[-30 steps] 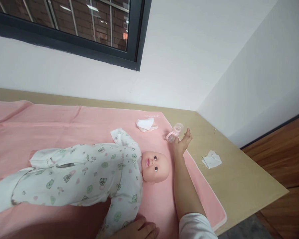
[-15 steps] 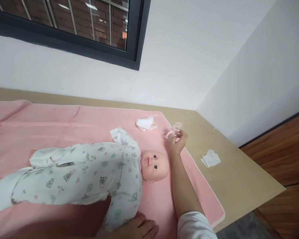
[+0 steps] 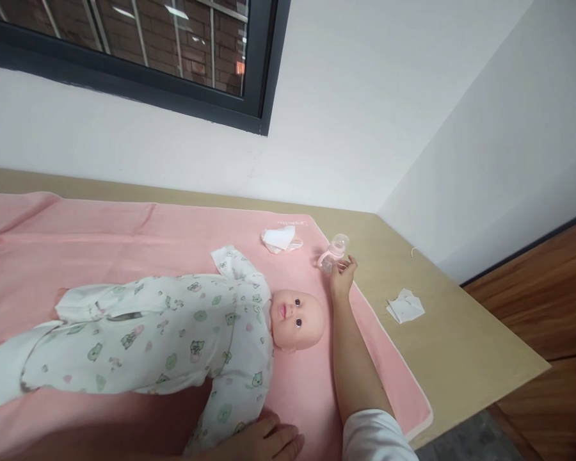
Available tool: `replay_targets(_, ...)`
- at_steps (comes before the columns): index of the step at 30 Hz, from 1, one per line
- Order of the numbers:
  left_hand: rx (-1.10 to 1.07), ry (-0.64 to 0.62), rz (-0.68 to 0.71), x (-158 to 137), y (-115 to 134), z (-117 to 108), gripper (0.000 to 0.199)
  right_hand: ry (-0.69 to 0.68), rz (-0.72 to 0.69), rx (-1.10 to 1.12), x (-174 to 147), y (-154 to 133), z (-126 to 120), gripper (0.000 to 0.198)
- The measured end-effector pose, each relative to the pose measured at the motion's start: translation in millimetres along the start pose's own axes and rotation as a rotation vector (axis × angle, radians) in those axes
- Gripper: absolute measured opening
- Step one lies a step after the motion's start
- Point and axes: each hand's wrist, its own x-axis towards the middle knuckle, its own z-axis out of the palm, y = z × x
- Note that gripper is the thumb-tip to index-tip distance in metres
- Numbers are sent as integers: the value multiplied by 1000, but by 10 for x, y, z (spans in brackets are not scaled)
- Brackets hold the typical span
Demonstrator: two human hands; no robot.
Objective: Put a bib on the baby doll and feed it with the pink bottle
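While our right hand point(image 3: 344, 279) curls at the baby bottle point(image 3: 328, 258) by the edge of the pink mat point(image 3: 100, 232) (whether that grip pinches it, we cannot tell), our left hand point(image 3: 269, 440) lies spread beside the doll point(image 3: 173, 339), whose head point(image 3: 312, 320) flanks our right forearm point(image 3: 358, 358), with a white packet point(image 3: 280, 239) beyond and tissue point(image 3: 406, 306) on the bench point(image 3: 461, 339).

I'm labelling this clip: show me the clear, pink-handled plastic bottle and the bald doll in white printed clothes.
Clear, pink-handled plastic bottle point(image 3: 335, 251): head view, its pink middle.
Bald doll in white printed clothes point(image 3: 177, 333): head view, clothed torso.
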Motion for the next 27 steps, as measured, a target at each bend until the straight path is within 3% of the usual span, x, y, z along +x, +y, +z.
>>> replay_targets(5,10,-46,24,-5,-7,-4,23,-77,12,7,24,53,7,66)
replay_targets(11,13,-23,23,-13,-8,33,24,-94,27,-91,52,93,5,48)
replay_targets(21,34,-46,47,-17,-1,16,18,-139,29,-135,89,169,11,54)
replay_targets(27,21,-34,13,-28,14,56,26,-159,25,-204,91,180,11,57)
